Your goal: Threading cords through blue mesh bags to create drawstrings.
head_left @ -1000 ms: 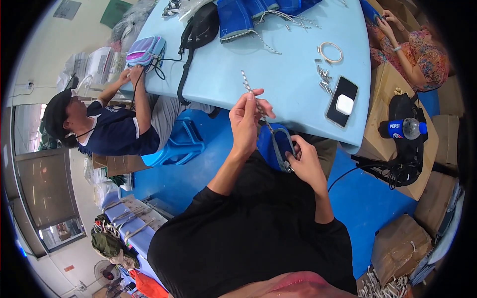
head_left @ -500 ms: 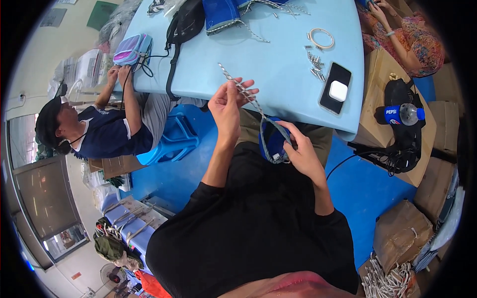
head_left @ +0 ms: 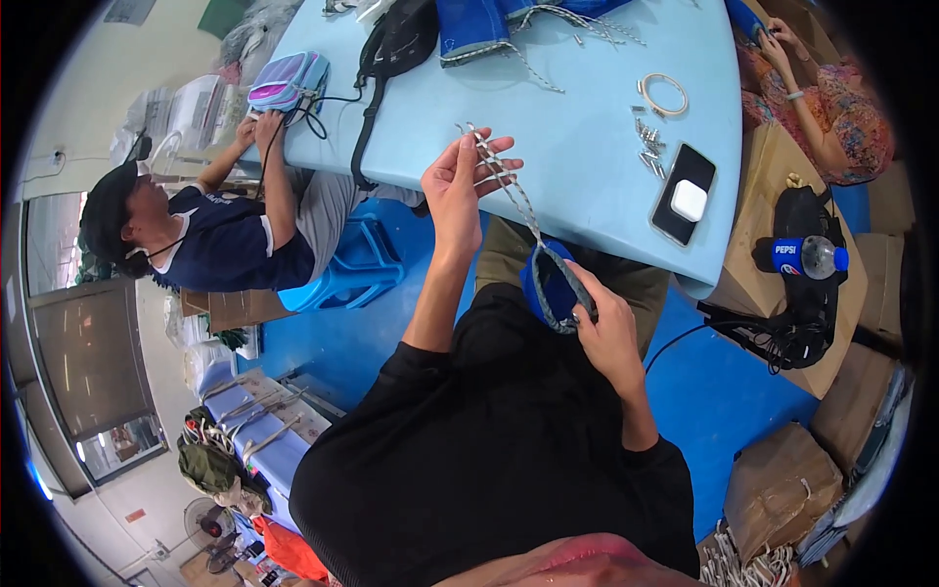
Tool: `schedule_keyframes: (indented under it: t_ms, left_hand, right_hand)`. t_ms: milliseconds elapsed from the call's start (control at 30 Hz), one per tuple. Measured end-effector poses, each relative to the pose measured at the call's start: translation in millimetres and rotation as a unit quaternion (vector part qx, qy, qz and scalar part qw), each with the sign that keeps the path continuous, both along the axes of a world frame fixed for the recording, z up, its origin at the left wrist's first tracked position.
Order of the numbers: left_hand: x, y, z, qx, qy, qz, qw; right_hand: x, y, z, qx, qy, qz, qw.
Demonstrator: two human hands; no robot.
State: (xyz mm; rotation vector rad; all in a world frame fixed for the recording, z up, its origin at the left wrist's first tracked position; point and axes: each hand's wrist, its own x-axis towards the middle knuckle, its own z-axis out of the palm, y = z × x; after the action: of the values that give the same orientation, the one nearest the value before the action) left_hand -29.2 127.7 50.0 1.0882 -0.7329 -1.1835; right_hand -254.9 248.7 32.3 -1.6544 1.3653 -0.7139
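Observation:
My left hand (head_left: 462, 191) pinches two strands of a black-and-white patterned drawstring (head_left: 520, 203) near their free ends, its other fingers spread out. The strands slope down to the mouth of a small blue fabric pouch (head_left: 556, 286) with a grey-edged rim, over my lap just off the table's front edge. On the pouch's right side, my right hand (head_left: 608, 331) grips the rim, thumb and fingers closed on it. The pouch mouth gapes and its blue inside shows. Its lower part is hidden by the rim and my black shirt.
On the light blue table (head_left: 587, 157) lie a phone (head_left: 677, 217) with a white case on it, small metal pieces (head_left: 648, 147), a ring (head_left: 665, 95), blue pouches (head_left: 474, 29) and a black bag (head_left: 403, 39). At left a person handles a purple-blue pouch (head_left: 290, 83). A bottle (head_left: 807, 256) lies at right.
The two strand ends now stand apart above my left fingers. The pouch mouth has turned and opened wider. The whole view has shifted slightly, with the table sitting farther right.

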Motion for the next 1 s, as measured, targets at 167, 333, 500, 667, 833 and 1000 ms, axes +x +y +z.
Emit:
schedule_keyframes:
  t_ms: [167,333,500,667,833,1000]
  left_hand:
    - [-8.6,1.8,4.2,0.006,0.032,-0.055,0.998]
    - [-5.5,1.0,1.0,0.0,-0.033,-0.068,0.997]
    - [-3.9,1.8,4.4,0.015,0.035,-0.043,0.998]
    - [1.9,-0.2,-1.0,-0.011,0.134,-0.065,0.989]
    - [1.9,3.3,4.1,-0.02,0.239,-0.096,0.966]
    - [7.7,2.9,-1.0,-0.012,0.226,-0.057,0.972]
  right_hand:
    - [5.5,-5.4,3.5,0.002,0.017,-0.008,1.0]
    - [9.5,-3.8,3.7,-0.005,0.017,0.009,1.0]
    - [6.1,-2.8,4.3,0.018,0.023,0.004,1.0]
    - [5.9,-0.3,0.5,-0.002,0.017,-0.002,1.0]
    - [7.1,0.7,6.1,0.03,0.027,0.001,0.999]
    - [6.4,3.9,0.5,0.03,0.036,0.002,0.999]
